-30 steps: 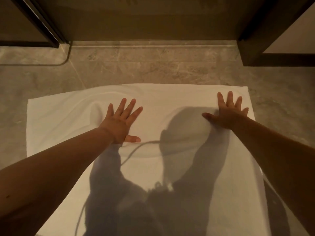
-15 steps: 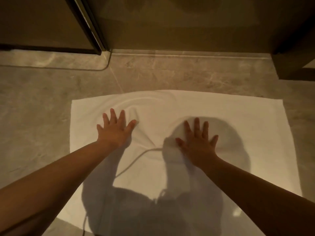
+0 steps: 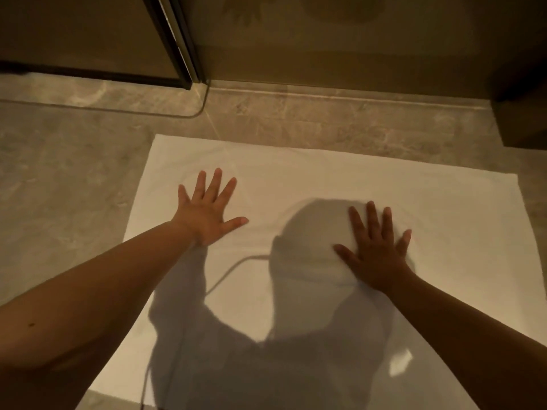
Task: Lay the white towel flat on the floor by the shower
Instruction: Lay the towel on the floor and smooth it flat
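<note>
1. On the stone floor (image 3: 59,187), just in front of the shower threshold (image 3: 325,96), the white towel (image 3: 296,173) lies spread out as a broad rectangle. Its far edge is near the sill but apart from it.
2. I read both hands as flat and gripping nothing. The left hand (image 3: 207,211) presses palm-down on the towel's left part with its fingers fanned wide, and the right hand (image 3: 376,255) does likewise right of the middle.
3. My judgement is that smoothing is the step in hand and the task is nearly done.
4. Next I would call for sweeping the palms outward toward the edges with light pressure, so the cloth neither bunches nor skids on the tile.
5. The towel is soft, matte cloth with faint ripples around the hands. The floor is smooth, veined, marble-like tile.
6. The shower door frame (image 3: 177,45) is dark metal.
7. A shadow (image 3: 310,321) covers the towel's near half, so I cannot judge creases there.
</note>
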{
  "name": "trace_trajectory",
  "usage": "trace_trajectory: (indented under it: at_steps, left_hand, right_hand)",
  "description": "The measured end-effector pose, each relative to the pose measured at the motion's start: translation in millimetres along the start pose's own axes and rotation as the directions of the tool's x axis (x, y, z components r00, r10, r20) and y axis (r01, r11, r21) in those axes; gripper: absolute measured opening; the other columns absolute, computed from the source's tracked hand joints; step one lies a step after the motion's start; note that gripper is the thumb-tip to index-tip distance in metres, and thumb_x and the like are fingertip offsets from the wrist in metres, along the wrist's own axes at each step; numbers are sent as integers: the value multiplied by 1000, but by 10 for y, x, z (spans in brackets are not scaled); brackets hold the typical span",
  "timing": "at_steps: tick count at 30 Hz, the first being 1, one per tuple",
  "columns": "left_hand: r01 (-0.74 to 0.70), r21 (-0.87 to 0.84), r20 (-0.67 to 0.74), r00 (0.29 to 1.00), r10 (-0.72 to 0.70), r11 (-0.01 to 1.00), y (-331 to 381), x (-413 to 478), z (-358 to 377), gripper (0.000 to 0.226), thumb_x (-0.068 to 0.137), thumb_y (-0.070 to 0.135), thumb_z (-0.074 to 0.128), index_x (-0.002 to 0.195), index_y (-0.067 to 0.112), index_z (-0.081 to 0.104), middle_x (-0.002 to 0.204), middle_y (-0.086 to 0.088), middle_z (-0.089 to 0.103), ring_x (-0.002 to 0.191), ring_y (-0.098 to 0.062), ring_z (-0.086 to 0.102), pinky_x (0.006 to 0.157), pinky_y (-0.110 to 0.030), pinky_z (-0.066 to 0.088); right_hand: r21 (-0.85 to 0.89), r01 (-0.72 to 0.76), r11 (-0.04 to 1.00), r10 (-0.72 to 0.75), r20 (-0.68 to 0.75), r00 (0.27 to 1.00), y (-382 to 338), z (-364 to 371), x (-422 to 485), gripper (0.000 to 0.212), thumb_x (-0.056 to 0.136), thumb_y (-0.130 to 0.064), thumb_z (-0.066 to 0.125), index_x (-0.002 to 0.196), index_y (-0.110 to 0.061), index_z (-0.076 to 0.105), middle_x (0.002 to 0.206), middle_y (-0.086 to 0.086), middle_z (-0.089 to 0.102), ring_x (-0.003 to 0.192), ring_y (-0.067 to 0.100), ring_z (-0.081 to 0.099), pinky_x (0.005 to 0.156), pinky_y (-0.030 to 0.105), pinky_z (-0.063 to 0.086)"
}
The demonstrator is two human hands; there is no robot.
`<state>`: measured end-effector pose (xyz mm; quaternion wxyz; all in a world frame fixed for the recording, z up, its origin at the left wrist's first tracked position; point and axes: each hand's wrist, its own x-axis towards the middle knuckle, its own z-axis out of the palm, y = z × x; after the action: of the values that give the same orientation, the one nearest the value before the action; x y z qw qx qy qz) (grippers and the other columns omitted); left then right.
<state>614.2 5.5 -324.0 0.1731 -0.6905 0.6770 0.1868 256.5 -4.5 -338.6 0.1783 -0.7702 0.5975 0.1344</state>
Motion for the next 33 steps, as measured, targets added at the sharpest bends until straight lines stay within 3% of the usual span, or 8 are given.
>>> trace_trajectory:
  at_steps: [5,15,20,24,28,30,33]
  left_hand:
    - [-19,72,6,1000,19,997,39,135,-32,97,73,85,15,142,34,-29,152,-2,-35,140,-32,-30,110,-64,-2]
    - [19,69,-16,1000,-18,997,45,-41,77,96,73,84,11,144,31,-27,152,-1,-35,141,-29,-28,110,-64,4]
    - [43,39,-47,998,-41,998,142,-51,108,94,69,82,-5,143,29,-29,151,-2,-37,140,-32,-29,111,-63,1]
    - [65,29,-34,997,-64,997,154,33,76,90,75,81,4,143,31,-28,152,-2,-35,141,-33,-27,111,-64,1]
    - [76,49,-26,997,-75,996,177,140,-24,88,81,77,12,144,30,-26,154,-2,-33,142,-32,-25,111,-64,3]
    - [83,79,-69,995,-77,993,207,120,-40,86,84,74,12,146,26,-24,154,-5,-31,142,-32,-24,112,-62,2]
    - [-8,-40,-248,969,-2,999,348,-56,46,78,91,65,16,150,24,-14,157,-6,-23,143,-27,-23,114,-57,-3]
  right_hand:
    - [-67,43,997,-43,0,999,194,-111,150,80,72,-83,4,132,-46,-35,152,-2,-30,139,27,-28,106,67,-4]
    - [-86,27,996,-31,-49,998,130,11,-35,82,73,-81,-7,138,-38,-31,151,-1,-31,138,26,-30,109,62,-2]
    - [-84,15,996,-21,-70,997,113,18,4,83,74,-81,-5,140,-37,-29,153,1,-28,139,28,-28,107,63,-5]
    - [-90,8,996,-13,-57,998,128,-71,165,87,72,-82,-2,143,-36,-21,157,1,-20,142,30,-21,107,65,-2]
    - [-64,2,998,-1,10,1000,141,-190,289,89,69,-82,1,144,-37,-19,156,-1,-23,141,27,-23,107,65,-3]
    - [-54,21,998,-22,-17,1000,138,-214,254,88,74,-80,6,146,-33,-16,157,1,-20,142,28,-20,109,64,-1]
    - [102,11,995,8,-185,983,233,-175,35,82,86,-74,17,149,-29,-10,158,4,-15,143,26,-18,113,59,0]
